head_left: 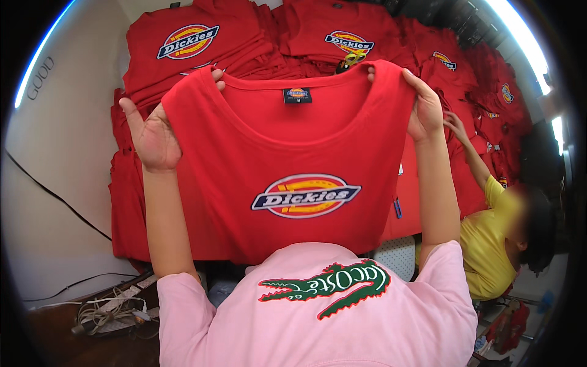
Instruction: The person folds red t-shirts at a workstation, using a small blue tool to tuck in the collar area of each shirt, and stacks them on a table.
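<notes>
A red shirt [293, 156] hangs spread out in front of me, its wide neckline facing up. It has a dark neck label [297, 95] and an oval chest logo in blue, yellow and red. My left hand [156, 137] holds up its left shoulder; the thumb sticks out, and fingertips show inside the neckline. At the other shoulder, my right hand [425, 110] grips the fabric, thumb outside and fingertips inside the neck opening. Both hands are partly hidden by the cloth. The shirt's lower part drops towards my chest.
Behind it lie stacks of red shirts [205, 46], with yellow-handled scissors [353, 59] on them. A blue pen [398, 208] is right of the held shirt. At right, a person in yellow [483, 244] reaches into the stacks. Cables and power strips [113, 309] lie at lower left.
</notes>
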Demonstrator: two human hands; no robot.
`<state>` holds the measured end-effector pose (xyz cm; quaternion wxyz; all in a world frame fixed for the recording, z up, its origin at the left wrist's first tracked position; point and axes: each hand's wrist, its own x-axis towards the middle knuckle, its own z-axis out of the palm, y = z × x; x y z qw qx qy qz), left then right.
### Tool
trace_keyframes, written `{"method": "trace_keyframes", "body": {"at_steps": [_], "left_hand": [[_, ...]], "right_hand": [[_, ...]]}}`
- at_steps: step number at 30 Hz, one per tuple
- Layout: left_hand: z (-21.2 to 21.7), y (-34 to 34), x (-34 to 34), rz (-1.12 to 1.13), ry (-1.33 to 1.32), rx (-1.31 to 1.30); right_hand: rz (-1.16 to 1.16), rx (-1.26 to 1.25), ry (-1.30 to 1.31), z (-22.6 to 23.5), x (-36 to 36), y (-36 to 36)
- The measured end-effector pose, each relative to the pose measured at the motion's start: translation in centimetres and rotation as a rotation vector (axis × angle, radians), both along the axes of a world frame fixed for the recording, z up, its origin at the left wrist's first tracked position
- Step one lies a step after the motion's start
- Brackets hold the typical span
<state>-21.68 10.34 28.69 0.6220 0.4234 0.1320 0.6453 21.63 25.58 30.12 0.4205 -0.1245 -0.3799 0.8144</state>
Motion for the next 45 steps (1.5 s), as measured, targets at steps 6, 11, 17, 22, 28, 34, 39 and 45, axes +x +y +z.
{"method": "trace_keyframes", "body": {"at_steps": [6,11,17,22,28,34,39,45], "left_hand": [[-6.8,6.0,-2.7,0.099,-0.079,-0.287],[-14.2,11.1,-4.5,0.155,-0.113,-0.476],[-22.6,14.3,-5.5,0.158,-0.147,-0.622],[-27.9,12.4,-7.1,0.165,-0.113,-0.804],[-26.6,2.7,-3.4,0.289,0.252,-0.909],[-28.5,-12.1,-0.6,0.34,0.325,-0.876],[-28.6,-13.4,0.3,0.472,0.66,-0.692],[-27.9,-12.3,-6.3,0.294,1.413,-0.605]], "right_hand": [[-0.055,-0.21,-0.222,-7.9,-3.6,8.1],[-0.158,-0.344,-0.362,-16.7,-5.3,14.0],[-0.259,-0.487,-0.542,-24.4,-7.8,15.5],[-0.118,-0.522,-0.555,-26.9,-8.6,14.8],[-0.283,0.063,-1.099,-24.1,-3.5,7.2],[-0.24,0.016,-1.151,-25.5,5.0,-4.4],[-0.206,0.535,-1.42,-27.0,9.0,-9.6],[-0.047,0.884,-1.501,-24.8,13.1,-7.1]]}}
